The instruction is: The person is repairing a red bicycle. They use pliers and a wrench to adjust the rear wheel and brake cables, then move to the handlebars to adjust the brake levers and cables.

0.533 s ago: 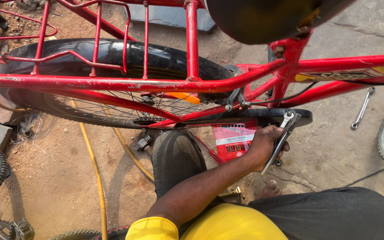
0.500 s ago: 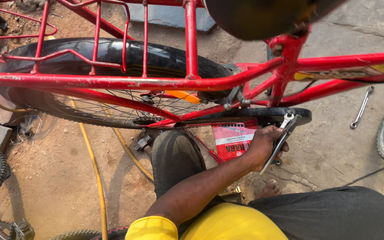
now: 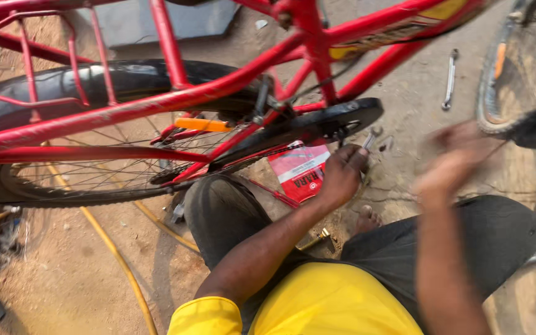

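Nearest the camera, the person squats in a yellow shirt (image 3: pixel 330 304) and dark trousers (image 3: pixel 466 242), both arms reaching forward. The left hand (image 3: pixel 342 174) is closed in a fist around a spanner (image 3: pixel 370 138), whose open head pokes up beside the black chain guard (image 3: pixel 317 127) close to the crank. The right hand (image 3: pixel 457 158) is raised beside it and blurred by motion; whether its fingers are spread or curled cannot be told, and it seems to hold nothing.

Just beyond the left hand a red packet (image 3: pixel 302 170) lies on the ground under the guard. A yellow hose (image 3: pixel 113 248) runs across the dirt to the left.

Further off stands the red bike (image 3: pixel 175 99), its rear wheel (image 3: pixel 94 136) to the left with an orange reflector (image 3: pixel 203 124) in the spokes. A second spanner (image 3: pixel 449 79) lies on the concrete past the frame, well apart from both hands, and another wheel (image 3: pixel 497 62) shows at the right edge.

Working here probably goes best with the spanner's head seated fully on the fastener before any pull, the grip kept low on the handle, and the free hand steadying the frame or crank so nothing swings.
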